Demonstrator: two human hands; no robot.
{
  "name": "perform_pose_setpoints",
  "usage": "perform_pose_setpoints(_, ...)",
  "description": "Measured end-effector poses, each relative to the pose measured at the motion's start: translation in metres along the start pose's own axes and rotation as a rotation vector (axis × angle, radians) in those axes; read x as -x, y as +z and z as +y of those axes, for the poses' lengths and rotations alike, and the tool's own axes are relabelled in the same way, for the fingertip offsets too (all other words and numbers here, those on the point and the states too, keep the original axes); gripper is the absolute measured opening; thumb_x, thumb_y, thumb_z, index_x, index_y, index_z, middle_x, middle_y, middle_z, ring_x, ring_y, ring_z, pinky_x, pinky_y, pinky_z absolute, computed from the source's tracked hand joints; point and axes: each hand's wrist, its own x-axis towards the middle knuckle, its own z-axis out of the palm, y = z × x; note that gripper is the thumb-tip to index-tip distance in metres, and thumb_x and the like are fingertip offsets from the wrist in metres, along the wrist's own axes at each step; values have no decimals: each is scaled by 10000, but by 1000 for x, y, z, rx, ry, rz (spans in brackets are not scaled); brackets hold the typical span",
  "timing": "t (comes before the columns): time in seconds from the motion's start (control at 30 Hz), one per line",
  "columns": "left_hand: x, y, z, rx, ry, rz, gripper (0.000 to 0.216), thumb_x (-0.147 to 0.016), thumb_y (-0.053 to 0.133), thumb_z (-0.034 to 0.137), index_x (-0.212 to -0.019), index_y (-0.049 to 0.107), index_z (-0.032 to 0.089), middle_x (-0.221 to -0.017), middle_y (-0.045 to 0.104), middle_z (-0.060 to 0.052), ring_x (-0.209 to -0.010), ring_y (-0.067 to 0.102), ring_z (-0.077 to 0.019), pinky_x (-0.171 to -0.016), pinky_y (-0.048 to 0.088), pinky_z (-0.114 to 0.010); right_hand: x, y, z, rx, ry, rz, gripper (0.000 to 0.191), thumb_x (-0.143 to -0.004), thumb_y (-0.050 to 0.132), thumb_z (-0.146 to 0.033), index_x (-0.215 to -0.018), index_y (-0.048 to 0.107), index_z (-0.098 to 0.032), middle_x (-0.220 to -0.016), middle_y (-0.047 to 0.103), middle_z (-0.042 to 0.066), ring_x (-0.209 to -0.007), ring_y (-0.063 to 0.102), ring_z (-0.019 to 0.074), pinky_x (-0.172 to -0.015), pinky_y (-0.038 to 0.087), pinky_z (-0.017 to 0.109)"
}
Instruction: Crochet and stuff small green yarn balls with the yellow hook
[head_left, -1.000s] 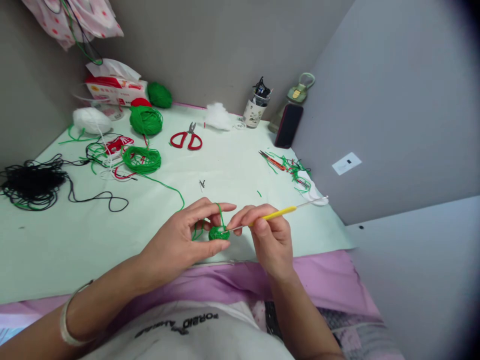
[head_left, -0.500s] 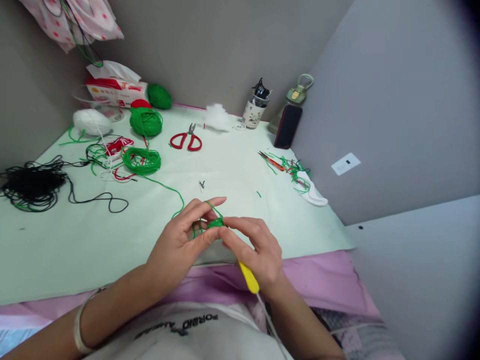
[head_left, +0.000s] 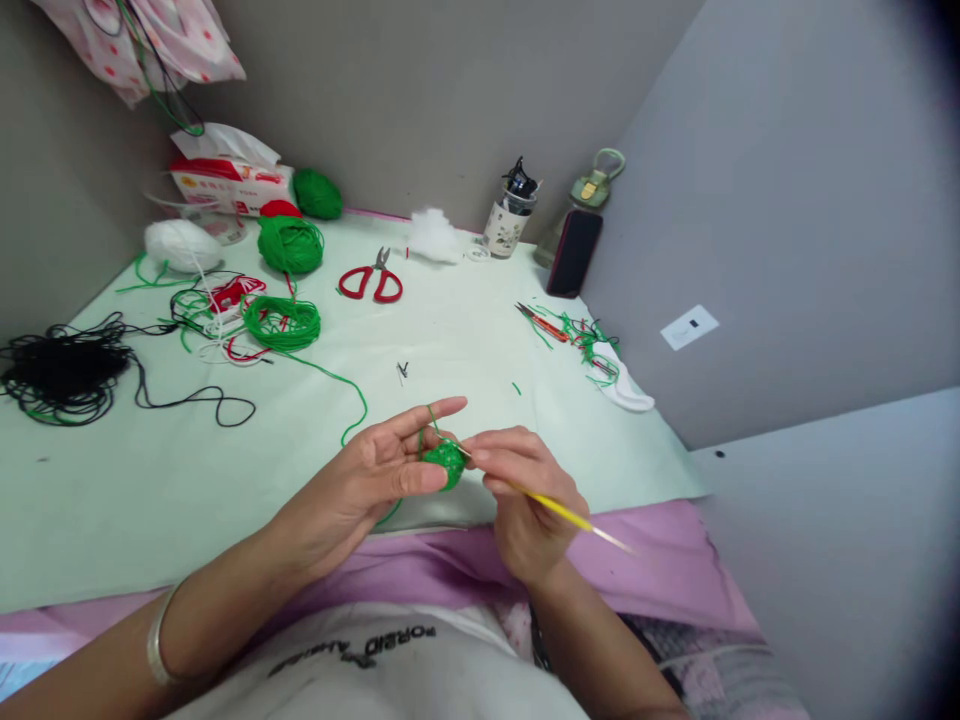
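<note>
Between thumb and fingers, my left hand (head_left: 375, 472) pinches a small round green crochet piece (head_left: 448, 466). Green yarn (head_left: 330, 371) loops over its raised index finger and trails back across the table to a loose green coil (head_left: 282, 323). My right hand (head_left: 534, 495) is closed round a yellow-handled crochet hook (head_left: 559, 509), held like a pencil. The hook's thin metal tip meets the top right edge of the green piece. Its back end points down and right, past the hand.
Red-handled scissors (head_left: 371, 277) lie mid-table, behind some small dark bits (head_left: 403, 372). Black cord (head_left: 67, 368), a green yarn ball (head_left: 291, 244) and a white ball (head_left: 182, 245) sit left. Orange snips (head_left: 546, 325) and a leaning phone (head_left: 575, 253) are right, near grey walls.
My right hand has turned, and the hook has swung from pointing steeply down to lying flatter toward the right. The green piece has tilted and shows more of its round side.
</note>
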Motion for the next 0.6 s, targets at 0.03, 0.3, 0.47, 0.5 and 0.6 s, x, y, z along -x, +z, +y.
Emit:
perform_pose_setpoints(0.03, -1, 0, 1, -11, 4, 8, 607, -741, 891, 255, -1320, 714, 299, -1035, 669, -11, -1042, 583, -174, -983, 415, -298, -2, -1, 0, -48, 49, 3, 274, -1013, 592, -197, -1182, 762, -328, -1028, 787, 42, -894, 745, 199, -717, 632, 364)
perform_pose_setpoints(0.3, -1, -11, 6, -136, -17, -4, 546, -754, 857, 295, -1288, 747, 308, -1038, 641, -10, -942, 544, -156, -846, 413, -258, -10, -13, -3, -279, 331, 22, 174, -1000, 633, -244, -1017, 803, -278, -925, 784, 32, -744, 707, 152, -696, 589, 322)
perform_pose_setpoints(0.47, 0, -15, 6, -102, -35, -85, 394, -870, 714, 355, -1231, 785, 212, -884, 654, -44, -786, 508, -153, -717, 419, -265, -18, -18, -6, -452, 548, 39, 156, -960, 698, -318, -902, 813, -229, -817, 774, 32, -649, 687, 122, -630, 566, 259)
perform_pose_setpoints(0.5, 0, -15, 6, -96, -34, -90, 377, -886, 695, 358, -1217, 791, 206, -870, 656, -47, -779, 511, -154, -711, 423, -267, -19, -18, -6, -490, 594, 48, 161, -946, 714, -330, -878, 812, -222, -789, 766, 29, -625, 679, 115, -605, 557, 244)
perform_pose_setpoints(0.6, -2, -15, 5, -130, -24, -93, 379, -876, 721, 360, -1227, 785, 233, -949, 695, -46, -865, 568, -168, -806, 446, -282, -22, -15, -8, -588, 713, 69, 174, -917, 748, -357, -829, 796, -215, -719, 733, 9, -556, 640, 92, -537, 523, 207)
